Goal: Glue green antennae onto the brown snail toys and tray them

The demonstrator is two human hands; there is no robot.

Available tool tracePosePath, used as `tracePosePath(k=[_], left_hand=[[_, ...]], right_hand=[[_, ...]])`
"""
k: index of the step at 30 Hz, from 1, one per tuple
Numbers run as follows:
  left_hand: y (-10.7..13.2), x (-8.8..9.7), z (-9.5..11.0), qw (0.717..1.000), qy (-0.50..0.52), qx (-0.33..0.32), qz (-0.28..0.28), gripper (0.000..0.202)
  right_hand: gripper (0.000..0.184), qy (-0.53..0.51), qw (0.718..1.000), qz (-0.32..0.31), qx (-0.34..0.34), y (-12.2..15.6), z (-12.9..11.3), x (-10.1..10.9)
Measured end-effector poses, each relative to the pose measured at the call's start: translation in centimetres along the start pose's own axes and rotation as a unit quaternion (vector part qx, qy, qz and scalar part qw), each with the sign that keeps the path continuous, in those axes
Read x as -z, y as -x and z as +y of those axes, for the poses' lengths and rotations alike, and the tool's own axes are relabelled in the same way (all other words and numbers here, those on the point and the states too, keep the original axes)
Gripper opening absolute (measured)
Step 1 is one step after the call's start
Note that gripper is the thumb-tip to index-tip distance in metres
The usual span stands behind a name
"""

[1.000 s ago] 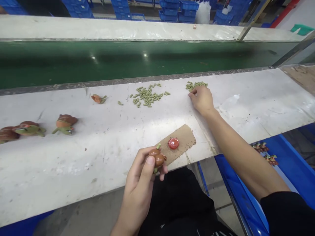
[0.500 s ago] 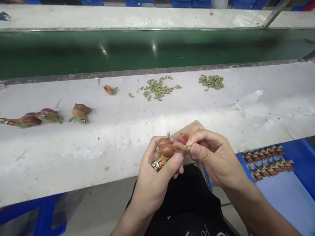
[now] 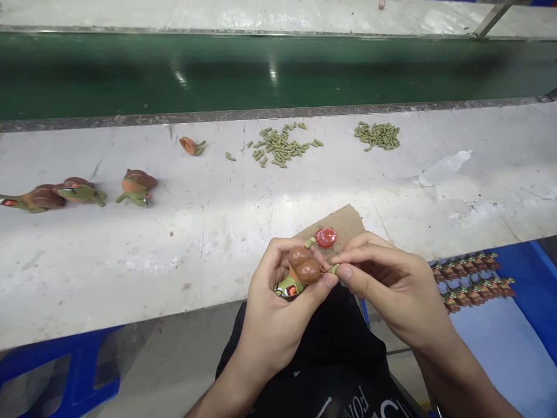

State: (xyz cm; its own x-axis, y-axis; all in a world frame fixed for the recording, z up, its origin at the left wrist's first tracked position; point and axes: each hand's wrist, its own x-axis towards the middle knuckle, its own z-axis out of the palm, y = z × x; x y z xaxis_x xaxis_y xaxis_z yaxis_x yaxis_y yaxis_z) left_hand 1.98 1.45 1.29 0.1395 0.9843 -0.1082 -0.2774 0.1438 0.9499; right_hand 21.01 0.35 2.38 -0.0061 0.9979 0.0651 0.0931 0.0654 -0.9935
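My left hand (image 3: 278,307) is closed around a snail figurine (image 3: 303,266) with a brown shell, a green body and painted eyes. One small green peg sticks out of its upper end. Between the thumb and fingertips of my right hand (image 3: 387,284) is a small green peg (image 3: 333,269), touching or nearly touching the figurine's right side. Just beyond both hands, a glossy red blob (image 3: 325,236), perhaps in a small cap, sits on a piece of brown cardboard (image 3: 348,223).
Two piles of green pegs, one in the middle (image 3: 281,145) and another further right (image 3: 378,135), lie on the white table (image 3: 130,261). More snail figurines (image 3: 137,187) are at left. A blue bin (image 3: 522,278) at right holds rows of figurines. Behind runs a green conveyor belt (image 3: 217,75).
My right hand has brought the green peg from beside the red blob to the figurine's side. The red blob is now uncovered. The view has tipped slightly downward.
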Motion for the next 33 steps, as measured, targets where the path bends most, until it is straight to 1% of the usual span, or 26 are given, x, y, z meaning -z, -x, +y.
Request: tracePosePath(k=[2,3,5,7,10,12,15,18,23,26,28,29,31,33], left_hand=[[0.3,0.2,-0.1,1.0,-0.014,0.002,0.008,0.022],[0.5,0.4,-0.1,1.0,-0.017,0.007,0.01,0.02],[0.8,1.0,-0.2,1.0,-0.002,0.029,-0.005,0.015],[1.1,1.5,-0.2,0.997,0.034,0.063,-0.025,0.02],[1.3,1.9,-0.4,0.994,0.062,0.09,-0.017,0.02],[1.4,1.9,-0.6,0.994,0.073,0.082,-0.022,0.018],[1.3,1.9,-0.7,0.992,0.092,0.069,-0.044,0.017],[1.2,2.1,-0.7,0.994,0.065,0.082,-0.031,0.019],[1.2,2.4,-0.6,0.992,0.036,0.104,-0.058,0.023],[1.3,2.3,-0.6,0.993,0.037,0.102,-0.042,0.024],[1.2,2.2,-0.7,0.995,0.033,0.094,-0.031,0.023],[1.2,2.1,-0.7,0.995,0.028,0.09,-0.029,0.022],[0.9,2.0,-0.8,0.996,0.015,0.08,-0.025,0.018],[0.6,1.8,-0.7,0.997,0.005,0.071,-0.029,0.016]], right_hand=[[0.007,0.022,1.0,0.0,0.014,-0.3,0.2,0.2],[0.008,0.046,0.998,0.011,0.03,-0.6,0.2,0.2],[0.011,0.129,0.988,0.043,0.079,-1.3,0.3,0.5],[0.014,0.23,0.962,0.057,0.137,-2.0,0.4,0.7],[0.015,0.326,0.925,0.036,0.193,-2.7,0.4,1.0],[0.016,0.352,0.912,0.029,0.211,-2.8,0.6,1.0],[0.016,0.367,0.903,0.028,0.22,-2.7,0.9,0.7],[0.016,0.377,0.9,0.026,0.22,-2.6,1.2,0.6],[0.015,0.392,0.891,0.038,0.227,-2.6,1.3,0.9],[0.015,0.378,0.896,0.048,0.229,-2.4,1.1,0.7],[0.016,0.348,0.909,0.083,0.216,-2.0,0.8,0.4],[0.016,0.32,0.921,0.102,0.196,-1.8,0.5,0.2],[0.015,0.227,0.957,0.124,0.132,-1.3,0.1,-0.2],[0.014,0.102,0.987,0.111,0.046,-0.8,-0.4,-0.7]])
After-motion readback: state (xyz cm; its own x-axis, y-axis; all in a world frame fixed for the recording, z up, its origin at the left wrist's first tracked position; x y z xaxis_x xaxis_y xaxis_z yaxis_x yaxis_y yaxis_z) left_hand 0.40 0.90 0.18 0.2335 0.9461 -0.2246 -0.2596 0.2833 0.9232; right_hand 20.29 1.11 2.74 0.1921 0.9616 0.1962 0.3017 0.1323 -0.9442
